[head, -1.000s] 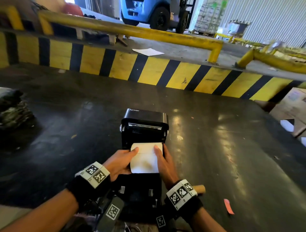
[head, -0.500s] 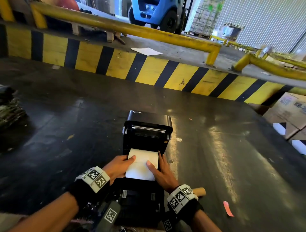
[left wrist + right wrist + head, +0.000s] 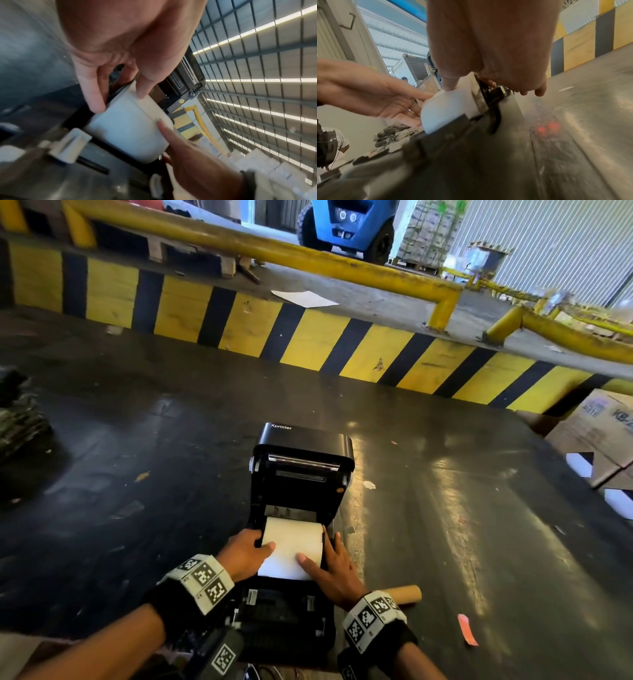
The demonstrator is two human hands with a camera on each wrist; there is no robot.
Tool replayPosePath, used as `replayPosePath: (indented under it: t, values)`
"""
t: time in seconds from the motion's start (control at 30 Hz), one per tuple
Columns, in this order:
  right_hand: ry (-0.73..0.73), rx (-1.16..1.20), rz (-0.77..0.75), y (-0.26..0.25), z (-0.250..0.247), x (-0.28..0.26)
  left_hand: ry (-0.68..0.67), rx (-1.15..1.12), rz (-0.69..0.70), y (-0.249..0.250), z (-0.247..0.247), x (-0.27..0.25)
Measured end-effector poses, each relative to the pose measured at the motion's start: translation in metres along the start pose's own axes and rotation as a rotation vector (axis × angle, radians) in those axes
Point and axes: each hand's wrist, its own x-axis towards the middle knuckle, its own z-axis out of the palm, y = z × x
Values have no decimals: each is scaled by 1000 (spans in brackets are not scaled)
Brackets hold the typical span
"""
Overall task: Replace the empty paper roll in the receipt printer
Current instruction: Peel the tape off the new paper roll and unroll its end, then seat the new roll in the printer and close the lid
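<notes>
The black receipt printer (image 3: 303, 460) stands on the dark floor with its lid raised. A white paper roll (image 3: 291, 546) lies in its open bay. My left hand (image 3: 245, 553) holds the roll's left end, thumb on top and fingers against the end face; the left wrist view shows this grip on the paper roll (image 3: 126, 129). My right hand (image 3: 329, 566) lays its thumb flat on the roll, its straight fingers along the printer's right wall. In the right wrist view the thumb presses the paper roll (image 3: 448, 108). The empty cardboard core (image 3: 406, 594) lies on the floor behind my right wrist.
A red paper scrap (image 3: 466, 629) lies right of the core. Cardboard boxes (image 3: 603, 433) sit at the right edge, a dark bundle (image 3: 20, 422) at the left. A yellow-and-black striped kerb (image 3: 308, 337) runs behind the printer, with a blue forklift (image 3: 352, 227) beyond.
Both hands have brought the roll down and toward me, from in front of the raised lid into the printer's bay. The thumbs now lie on top of the roll.
</notes>
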Motion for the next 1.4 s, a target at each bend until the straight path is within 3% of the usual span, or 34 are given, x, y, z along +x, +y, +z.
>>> replayPosePath:
  t: [0.23, 0.53, 0.9, 1.4]
  values:
    - [212, 254, -10, 5, 4, 3, 97, 114, 167, -8, -2, -13]
    - [477, 234, 20, 4, 19, -18, 151, 139, 146, -15, 2, -21]
    - [479, 153, 126, -3, 23, -37, 287, 91, 111, -28, 11, -22]
    - [433, 216, 100, 8, 29, -37, 60, 90, 146, -34, -1, -21]
